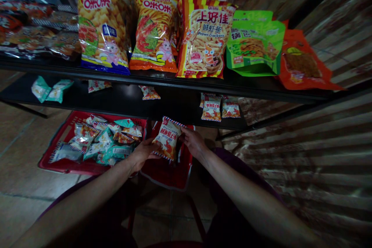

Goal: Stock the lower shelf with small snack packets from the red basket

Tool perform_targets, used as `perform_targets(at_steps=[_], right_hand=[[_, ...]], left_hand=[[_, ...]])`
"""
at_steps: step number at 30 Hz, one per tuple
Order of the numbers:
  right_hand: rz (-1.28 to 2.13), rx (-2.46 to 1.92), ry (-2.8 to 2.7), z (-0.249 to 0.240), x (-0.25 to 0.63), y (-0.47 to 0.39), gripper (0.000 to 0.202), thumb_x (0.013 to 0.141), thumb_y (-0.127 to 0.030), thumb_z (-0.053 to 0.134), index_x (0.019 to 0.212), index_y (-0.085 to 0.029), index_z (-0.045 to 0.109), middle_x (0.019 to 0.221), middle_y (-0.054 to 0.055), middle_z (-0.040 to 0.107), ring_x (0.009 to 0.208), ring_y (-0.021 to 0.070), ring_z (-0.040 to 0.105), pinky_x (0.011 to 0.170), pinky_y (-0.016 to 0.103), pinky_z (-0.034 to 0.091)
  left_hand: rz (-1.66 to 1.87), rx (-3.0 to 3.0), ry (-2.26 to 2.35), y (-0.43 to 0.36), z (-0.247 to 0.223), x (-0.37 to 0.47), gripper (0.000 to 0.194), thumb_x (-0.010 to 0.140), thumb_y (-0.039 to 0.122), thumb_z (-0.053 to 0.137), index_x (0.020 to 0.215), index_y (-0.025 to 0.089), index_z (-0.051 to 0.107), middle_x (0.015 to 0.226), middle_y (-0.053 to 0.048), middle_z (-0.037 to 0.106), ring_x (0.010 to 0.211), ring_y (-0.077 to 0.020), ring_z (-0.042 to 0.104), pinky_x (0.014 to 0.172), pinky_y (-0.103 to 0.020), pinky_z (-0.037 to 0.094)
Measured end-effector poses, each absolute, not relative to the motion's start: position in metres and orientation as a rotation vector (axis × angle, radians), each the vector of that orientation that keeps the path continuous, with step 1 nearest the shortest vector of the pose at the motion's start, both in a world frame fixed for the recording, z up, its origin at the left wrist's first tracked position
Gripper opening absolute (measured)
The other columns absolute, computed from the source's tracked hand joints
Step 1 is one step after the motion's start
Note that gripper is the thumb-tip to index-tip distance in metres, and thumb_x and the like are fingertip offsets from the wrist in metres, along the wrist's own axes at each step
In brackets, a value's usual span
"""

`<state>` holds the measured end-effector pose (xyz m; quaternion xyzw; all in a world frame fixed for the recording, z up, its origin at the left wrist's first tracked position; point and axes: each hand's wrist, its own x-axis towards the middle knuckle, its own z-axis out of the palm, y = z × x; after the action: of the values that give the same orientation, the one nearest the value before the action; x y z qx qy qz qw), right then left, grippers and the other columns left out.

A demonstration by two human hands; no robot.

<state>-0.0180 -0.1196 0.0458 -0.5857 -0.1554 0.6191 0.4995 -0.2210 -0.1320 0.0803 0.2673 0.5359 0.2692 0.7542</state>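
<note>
Between my two hands is a small snack bag [167,139] with a striped edge and orange-and-white print, held tilted. My left hand [144,151] grips its lower left side, fingers closed on it. On its right edge, my right hand [192,141] pinches the bag near the upper corner. Directly beneath the bag sits a red basket [162,181], its inside mostly hidden by the bag and hands. Left of it, a second red basket [55,166] holds several small snack bags, teal ones [104,139] and orange-and-white ones [84,137] among them.
Small packets [211,107] lie on the lower black shelf [174,104], with teal packets [52,90] at its left end. The upper shelf [139,78] carries large bags, including prawn crackers [205,38] and a green pouch [255,46]. A corrugated surface [305,155] stands at right.
</note>
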Motion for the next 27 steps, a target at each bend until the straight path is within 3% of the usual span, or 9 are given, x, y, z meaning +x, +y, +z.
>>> perform_targets(at_steps=[6, 15, 27], right_hand=[[1.512, -1.397, -0.401, 0.052, -0.020, -0.119, 0.026, 0.058, -0.038, 0.076, 0.077, -0.023, 0.068, 0.090, 0.001, 0.070, 0.091, 0.0177, 0.062, 0.081, 0.031, 0.049], [1.478, -1.376, -0.410, 0.053, -0.018, -0.120, 0.026, 0.058, -0.039, 0.076, 0.076, -0.023, 0.068, 0.087, 0.001, 0.070, 0.086, 0.0173, 0.062, 0.078, 0.031, 0.048], [1.518, -1.381, -0.539, 0.060, -0.016, -0.118, 0.038, 0.056, -0.045, 0.078, 0.084, -0.022, 0.067, 0.097, 0.003, 0.069, 0.088, 0.0162, 0.062, 0.077, 0.030, 0.049]], left_hand=[[0.620, 0.544, 1.190, -0.131, 0.081, -0.222, 0.020, 0.071, 0.016, 0.069, 0.090, 0.011, 0.065, 0.085, -0.009, 0.069, 0.069, -0.0160, 0.065, 0.061, -0.028, 0.055], [0.639, 0.505, 1.170, -0.130, 0.083, -0.217, 0.023, 0.061, 0.013, 0.076, 0.082, 0.011, 0.066, 0.078, -0.007, 0.069, 0.067, -0.0148, 0.064, 0.059, -0.024, 0.053], [0.658, 0.495, 1.173, -0.129, 0.078, -0.217, 0.018, 0.062, 0.012, 0.075, 0.077, 0.011, 0.066, 0.074, -0.007, 0.068, 0.063, -0.0155, 0.064, 0.059, -0.026, 0.054]])
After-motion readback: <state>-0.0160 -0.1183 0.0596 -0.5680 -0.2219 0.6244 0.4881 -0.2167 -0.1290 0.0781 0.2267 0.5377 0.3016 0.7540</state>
